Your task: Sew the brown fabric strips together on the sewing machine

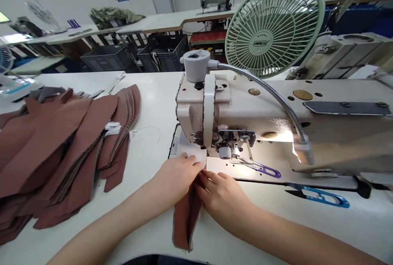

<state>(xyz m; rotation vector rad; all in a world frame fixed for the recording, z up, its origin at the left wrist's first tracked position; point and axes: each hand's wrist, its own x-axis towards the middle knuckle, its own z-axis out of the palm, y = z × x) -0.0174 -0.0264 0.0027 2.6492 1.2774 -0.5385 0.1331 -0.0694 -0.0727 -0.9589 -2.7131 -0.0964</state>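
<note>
A reddish-brown fabric strip (pixel 184 220), with a pale grey backing (pixel 194 150) showing at its far end, lies at the front of the sewing machine (pixel 242 105). My left hand (pixel 177 175) presses on the pale part with its fingers bent, close to the machine's needle area. Right beside it, my right hand (pixel 222 195) pinches the strip's edge between thumb and fingers. The lower end of the strip hangs folded toward me. The needle itself is hidden behind the machine head.
Stacked brown fabric pieces (pixel 61 150) cover the left of the table. Purple thread snips (pixel 265 170) lie on the machine bed, blue snips (pixel 325 196) further right. A bendable lamp (pixel 302 148) and a green fan (pixel 273 32) stand over and behind the machine.
</note>
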